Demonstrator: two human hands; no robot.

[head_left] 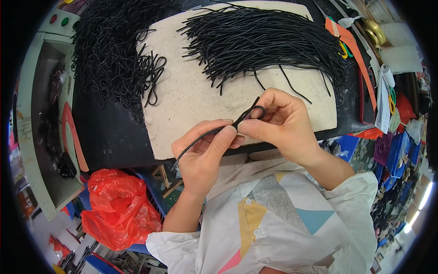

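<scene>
Between my two hands is one black cord, bent into a small loop near its upper end. My left hand pinches it between thumb and fingers, and its long tail hangs down past that palm. My right hand grips the looped end with thumb and forefinger. Just beyond the hands, a thick bundle of straight black cords lies across a pale board. To the left is a heap of looped black cords, a few of them resting on the board's edge.
The board sits on a black table. An orange strip and yellow-handled scissors lie at the right, near white papers. A red plastic bag hangs below the table's left front. A pale metal box stands at far left.
</scene>
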